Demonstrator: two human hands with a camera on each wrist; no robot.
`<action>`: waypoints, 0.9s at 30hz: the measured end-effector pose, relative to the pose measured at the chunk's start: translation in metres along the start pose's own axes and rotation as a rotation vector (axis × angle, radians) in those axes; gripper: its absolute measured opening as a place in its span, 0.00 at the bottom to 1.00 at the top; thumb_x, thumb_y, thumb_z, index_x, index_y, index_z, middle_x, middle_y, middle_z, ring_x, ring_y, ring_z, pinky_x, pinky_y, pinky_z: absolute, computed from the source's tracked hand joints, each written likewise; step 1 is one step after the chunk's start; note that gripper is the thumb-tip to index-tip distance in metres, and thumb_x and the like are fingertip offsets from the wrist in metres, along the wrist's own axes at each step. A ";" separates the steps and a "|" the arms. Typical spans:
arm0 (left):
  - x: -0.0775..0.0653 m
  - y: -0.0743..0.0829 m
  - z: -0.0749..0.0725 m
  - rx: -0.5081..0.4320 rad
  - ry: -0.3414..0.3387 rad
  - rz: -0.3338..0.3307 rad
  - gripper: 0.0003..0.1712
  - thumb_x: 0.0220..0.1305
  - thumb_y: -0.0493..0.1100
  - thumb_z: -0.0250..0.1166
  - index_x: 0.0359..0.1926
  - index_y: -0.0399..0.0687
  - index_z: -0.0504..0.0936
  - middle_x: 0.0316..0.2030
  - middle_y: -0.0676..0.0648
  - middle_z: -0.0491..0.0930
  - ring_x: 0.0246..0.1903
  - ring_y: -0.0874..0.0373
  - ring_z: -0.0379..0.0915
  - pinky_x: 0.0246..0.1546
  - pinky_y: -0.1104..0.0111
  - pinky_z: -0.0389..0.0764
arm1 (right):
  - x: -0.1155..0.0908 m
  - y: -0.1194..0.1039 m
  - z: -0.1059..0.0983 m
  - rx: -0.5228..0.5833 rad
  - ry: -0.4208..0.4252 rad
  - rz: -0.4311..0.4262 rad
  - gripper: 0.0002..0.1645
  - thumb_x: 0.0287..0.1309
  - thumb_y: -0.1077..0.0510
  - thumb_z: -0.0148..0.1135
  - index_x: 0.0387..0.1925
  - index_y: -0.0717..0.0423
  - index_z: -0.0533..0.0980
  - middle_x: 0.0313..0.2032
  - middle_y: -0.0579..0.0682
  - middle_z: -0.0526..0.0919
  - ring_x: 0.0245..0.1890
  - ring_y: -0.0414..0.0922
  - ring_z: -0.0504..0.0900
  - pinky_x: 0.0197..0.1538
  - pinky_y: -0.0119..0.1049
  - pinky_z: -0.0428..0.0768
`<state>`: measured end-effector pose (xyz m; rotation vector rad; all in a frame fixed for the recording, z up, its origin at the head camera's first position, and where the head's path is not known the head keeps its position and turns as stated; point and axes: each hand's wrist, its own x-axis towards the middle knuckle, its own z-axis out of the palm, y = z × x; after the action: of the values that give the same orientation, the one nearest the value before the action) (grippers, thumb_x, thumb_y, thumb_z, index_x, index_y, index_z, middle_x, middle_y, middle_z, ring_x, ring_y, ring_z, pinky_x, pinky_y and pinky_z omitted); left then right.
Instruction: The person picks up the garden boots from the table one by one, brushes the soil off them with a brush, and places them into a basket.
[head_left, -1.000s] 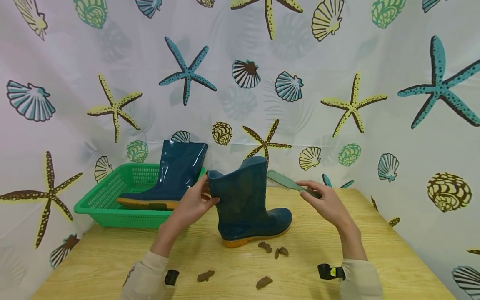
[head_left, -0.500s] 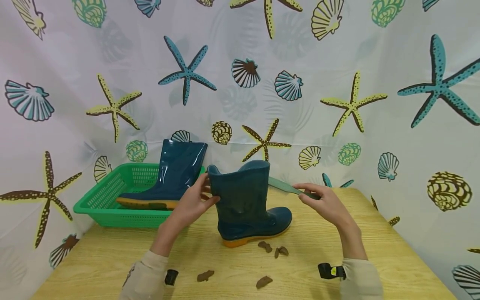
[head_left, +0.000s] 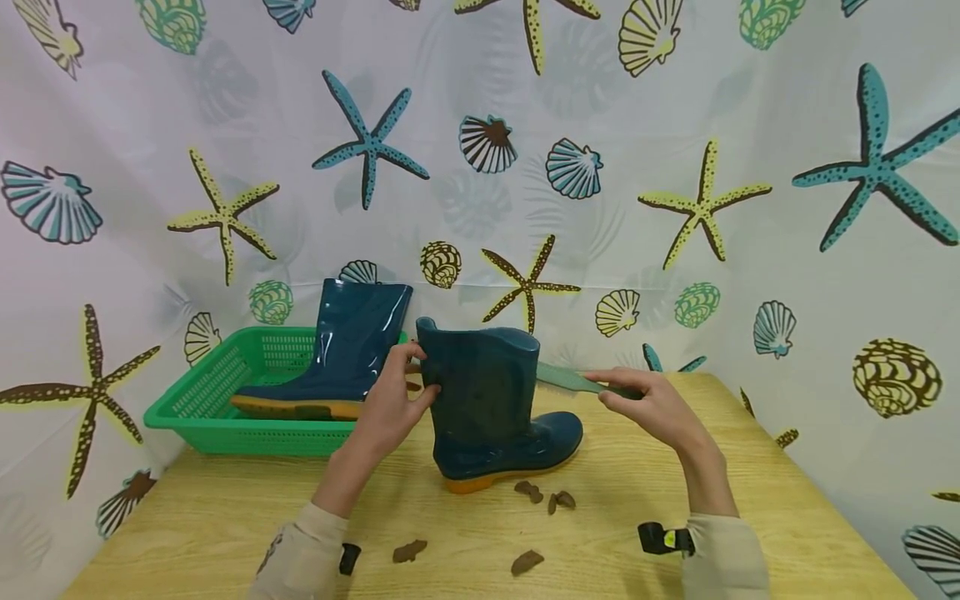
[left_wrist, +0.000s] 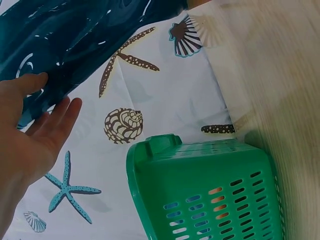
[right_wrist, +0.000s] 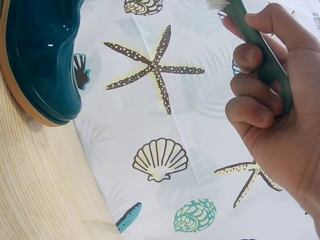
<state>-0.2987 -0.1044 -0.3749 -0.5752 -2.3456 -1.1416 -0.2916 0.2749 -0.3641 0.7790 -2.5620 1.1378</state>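
Observation:
A dark blue rain boot with an orange sole stands upright on the table, toe to the right. My left hand grips the back of its shaft below the rim, thumb on the near side. In the left wrist view, that hand's thumb presses the glossy shaft, and the fingers reach round behind. My right hand holds a green brush by its handle. The brush head lies right at the front of the shaft, its tip hidden behind the boot. White bristles show at the top of the right wrist view.
A second blue boot leans in a green plastic basket at the left. Several brown clumps lie on the wooden table in front of the boot. A patterned curtain hangs behind and at both sides.
The brush has moved slightly down, its tip passing behind the shaft. The boot's rim has turned and its opening shows less. My left hand has shifted a little with the shaft.

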 end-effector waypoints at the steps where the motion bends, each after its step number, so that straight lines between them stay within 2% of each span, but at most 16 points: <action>1: 0.000 0.000 0.000 0.022 0.016 0.015 0.28 0.63 0.32 0.67 0.58 0.47 0.62 0.66 0.40 0.64 0.54 0.43 0.76 0.49 0.53 0.84 | 0.000 0.000 0.000 -0.001 0.000 -0.003 0.20 0.70 0.55 0.59 0.60 0.49 0.79 0.57 0.54 0.81 0.44 0.34 0.79 0.44 0.35 0.80; 5: 0.000 0.000 0.001 0.092 0.070 0.065 0.22 0.61 0.32 0.70 0.51 0.45 0.69 0.69 0.38 0.58 0.50 0.42 0.78 0.48 0.55 0.84 | 0.002 -0.003 0.002 0.016 -0.011 -0.025 0.20 0.69 0.56 0.60 0.60 0.49 0.79 0.58 0.55 0.81 0.46 0.32 0.79 0.45 0.34 0.80; 8: 0.000 0.000 0.002 0.099 0.087 0.084 0.20 0.60 0.33 0.70 0.49 0.46 0.72 0.69 0.38 0.57 0.47 0.42 0.79 0.46 0.57 0.85 | 0.004 -0.005 0.005 0.034 -0.032 -0.050 0.20 0.69 0.57 0.60 0.60 0.50 0.79 0.59 0.56 0.80 0.46 0.33 0.79 0.44 0.34 0.81; 13: -0.001 0.001 0.004 0.047 0.070 0.103 0.16 0.60 0.33 0.70 0.46 0.48 0.75 0.70 0.36 0.55 0.56 0.38 0.73 0.48 0.55 0.83 | 0.007 -0.006 0.011 0.046 -0.066 -0.050 0.20 0.69 0.57 0.60 0.60 0.50 0.79 0.59 0.56 0.81 0.47 0.33 0.80 0.46 0.34 0.82; 17: -0.003 0.003 0.006 0.012 0.032 0.072 0.13 0.63 0.41 0.70 0.46 0.51 0.76 0.73 0.38 0.51 0.63 0.36 0.68 0.53 0.52 0.81 | 0.007 -0.006 0.013 0.043 -0.079 -0.041 0.20 0.69 0.56 0.59 0.60 0.50 0.79 0.58 0.55 0.81 0.49 0.35 0.81 0.47 0.34 0.82; 23: -0.006 0.011 0.011 0.008 0.028 0.022 0.19 0.61 0.54 0.72 0.48 0.56 0.78 0.76 0.41 0.48 0.66 0.38 0.64 0.57 0.44 0.77 | 0.007 -0.010 0.014 0.038 -0.113 -0.035 0.20 0.70 0.55 0.59 0.61 0.49 0.78 0.60 0.55 0.80 0.52 0.42 0.81 0.49 0.35 0.81; 27: -0.009 0.018 0.016 0.027 0.037 0.030 0.25 0.56 0.57 0.74 0.51 0.57 0.79 0.76 0.39 0.47 0.66 0.37 0.63 0.55 0.39 0.75 | 0.008 -0.013 0.015 0.040 -0.131 -0.014 0.21 0.70 0.53 0.58 0.62 0.48 0.77 0.62 0.54 0.79 0.56 0.48 0.80 0.52 0.37 0.81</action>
<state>-0.2853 -0.0824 -0.3776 -0.5737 -2.3100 -1.0959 -0.2914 0.2535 -0.3632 0.9078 -2.6422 1.1733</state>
